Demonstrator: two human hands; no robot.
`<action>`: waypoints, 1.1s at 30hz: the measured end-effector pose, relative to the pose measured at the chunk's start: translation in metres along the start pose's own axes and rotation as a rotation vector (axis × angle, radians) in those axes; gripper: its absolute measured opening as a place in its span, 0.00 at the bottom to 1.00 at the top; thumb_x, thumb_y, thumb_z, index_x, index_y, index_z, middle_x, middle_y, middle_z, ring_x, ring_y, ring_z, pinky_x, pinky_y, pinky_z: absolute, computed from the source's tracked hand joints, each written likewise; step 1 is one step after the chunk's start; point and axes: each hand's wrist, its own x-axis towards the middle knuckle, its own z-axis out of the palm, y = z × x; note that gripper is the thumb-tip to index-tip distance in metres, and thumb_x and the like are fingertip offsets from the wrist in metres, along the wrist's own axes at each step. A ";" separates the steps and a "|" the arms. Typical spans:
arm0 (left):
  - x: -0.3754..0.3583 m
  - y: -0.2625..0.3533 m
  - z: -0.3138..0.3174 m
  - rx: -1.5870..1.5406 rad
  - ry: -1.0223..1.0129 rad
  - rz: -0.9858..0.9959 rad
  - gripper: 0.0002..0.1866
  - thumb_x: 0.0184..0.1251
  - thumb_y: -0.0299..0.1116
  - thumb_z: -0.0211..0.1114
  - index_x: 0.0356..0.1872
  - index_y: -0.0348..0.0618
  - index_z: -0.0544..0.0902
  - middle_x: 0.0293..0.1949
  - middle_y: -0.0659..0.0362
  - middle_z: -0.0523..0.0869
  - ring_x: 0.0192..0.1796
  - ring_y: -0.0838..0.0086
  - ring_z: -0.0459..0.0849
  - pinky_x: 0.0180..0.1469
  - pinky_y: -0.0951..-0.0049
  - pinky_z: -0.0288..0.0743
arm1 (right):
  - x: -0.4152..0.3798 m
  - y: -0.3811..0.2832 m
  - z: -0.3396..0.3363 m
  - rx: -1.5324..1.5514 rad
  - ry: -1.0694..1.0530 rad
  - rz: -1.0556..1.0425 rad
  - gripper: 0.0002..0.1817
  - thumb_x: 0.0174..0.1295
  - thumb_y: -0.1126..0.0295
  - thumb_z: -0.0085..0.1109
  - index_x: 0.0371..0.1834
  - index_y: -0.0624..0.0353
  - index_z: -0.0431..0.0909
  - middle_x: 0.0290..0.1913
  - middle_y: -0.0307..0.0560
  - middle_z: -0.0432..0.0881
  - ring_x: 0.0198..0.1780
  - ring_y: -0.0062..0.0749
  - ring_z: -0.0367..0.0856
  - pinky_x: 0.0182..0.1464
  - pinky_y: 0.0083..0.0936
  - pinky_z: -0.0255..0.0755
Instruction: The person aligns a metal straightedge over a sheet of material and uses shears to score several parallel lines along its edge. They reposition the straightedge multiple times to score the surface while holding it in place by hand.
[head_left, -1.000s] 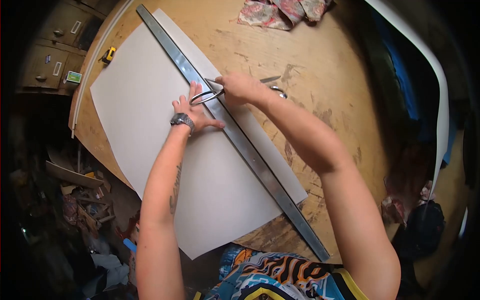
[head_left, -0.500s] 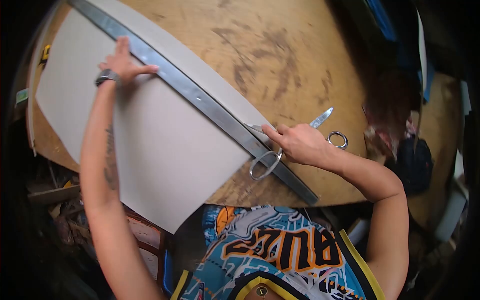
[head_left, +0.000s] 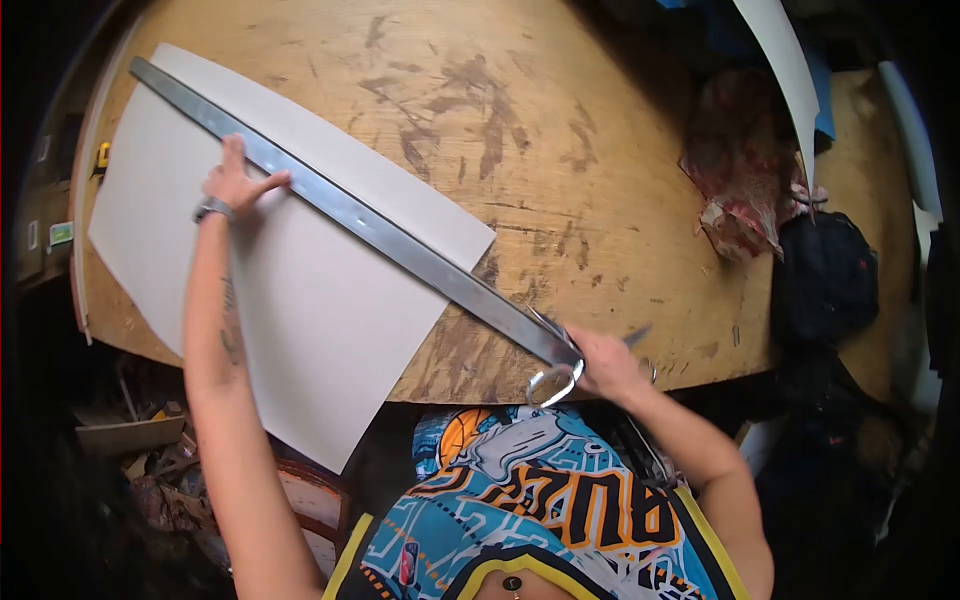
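Observation:
A long metal straightedge point(head_left: 370, 227) lies diagonally across a large pale sheet point(head_left: 310, 290), its near end reaching past the sheet over bare wood. My left hand point(head_left: 236, 184) has its thumb and fingers spread, pressing on the straightedge in its upper part. Near the table's front edge, my right hand point(head_left: 610, 362) is closed around a pair of metal scissors point(head_left: 575, 374) with the blades spread wide apart. One blade points up beside the straightedge's near end; the other sticks out behind the hand. The fingers partly hide the scissors' middle.
The wooden table point(head_left: 600, 230) has dark stains and a curved front edge. A reddish crumpled bundle point(head_left: 740, 170) and a black bag point(head_left: 825, 275) are at the right. A yellow tape measure point(head_left: 103, 157) sits at the far left, with scrap pieces point(head_left: 140, 435) below.
My right hand has slid with the scissors along the straightedge toward my body, past the sheet's edge. My left hand keeps its place on the straightedge. The whole view has shifted.

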 end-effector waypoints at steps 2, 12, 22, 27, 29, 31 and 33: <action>0.005 -0.020 0.069 -0.236 0.285 0.053 0.60 0.50 0.78 0.60 0.78 0.47 0.57 0.80 0.52 0.53 0.78 0.55 0.57 0.76 0.56 0.53 | -0.035 -0.014 0.013 -0.002 -0.069 0.218 0.35 0.47 0.63 0.73 0.60 0.57 0.70 0.45 0.55 0.77 0.44 0.58 0.79 0.42 0.46 0.76; -0.041 0.045 0.031 -0.434 0.322 -0.284 0.57 0.54 0.72 0.59 0.80 0.51 0.50 0.79 0.54 0.55 0.81 0.55 0.44 0.77 0.41 0.26 | -0.057 0.003 0.061 -0.026 0.255 0.183 0.25 0.44 0.70 0.72 0.49 0.53 0.76 0.37 0.51 0.79 0.36 0.53 0.81 0.37 0.43 0.76; -0.017 0.036 0.037 -0.402 0.408 -0.303 0.56 0.55 0.73 0.56 0.79 0.49 0.51 0.79 0.56 0.57 0.81 0.57 0.46 0.77 0.40 0.28 | -0.019 0.004 0.040 0.039 0.104 0.209 0.27 0.41 0.67 0.76 0.47 0.55 0.76 0.35 0.51 0.79 0.35 0.51 0.81 0.37 0.40 0.76; -0.013 0.034 0.047 -0.396 0.431 -0.302 0.56 0.54 0.72 0.58 0.79 0.49 0.53 0.78 0.58 0.58 0.81 0.57 0.47 0.77 0.40 0.28 | -0.017 0.002 0.039 0.059 0.073 0.220 0.28 0.41 0.66 0.78 0.45 0.58 0.76 0.35 0.53 0.77 0.34 0.51 0.80 0.35 0.38 0.75; -0.011 0.033 0.045 -0.397 0.430 -0.306 0.56 0.53 0.71 0.59 0.79 0.48 0.53 0.78 0.58 0.59 0.81 0.57 0.47 0.77 0.40 0.28 | -0.015 0.003 0.040 0.057 0.080 0.218 0.27 0.41 0.66 0.78 0.44 0.59 0.76 0.36 0.53 0.77 0.34 0.51 0.79 0.35 0.38 0.74; -0.011 0.034 0.044 -0.396 0.438 -0.303 0.54 0.55 0.69 0.60 0.78 0.49 0.54 0.77 0.56 0.60 0.80 0.56 0.49 0.77 0.40 0.29 | -0.016 0.005 0.041 0.069 0.056 0.230 0.27 0.41 0.66 0.78 0.44 0.59 0.76 0.36 0.53 0.77 0.34 0.51 0.79 0.35 0.38 0.74; -0.015 0.035 0.041 -0.392 0.449 -0.294 0.53 0.56 0.69 0.60 0.78 0.48 0.54 0.77 0.54 0.61 0.80 0.56 0.50 0.77 0.40 0.30 | -0.012 -0.002 0.035 0.103 0.039 0.279 0.24 0.39 0.73 0.71 0.45 0.55 0.78 0.38 0.53 0.79 0.39 0.55 0.81 0.40 0.42 0.76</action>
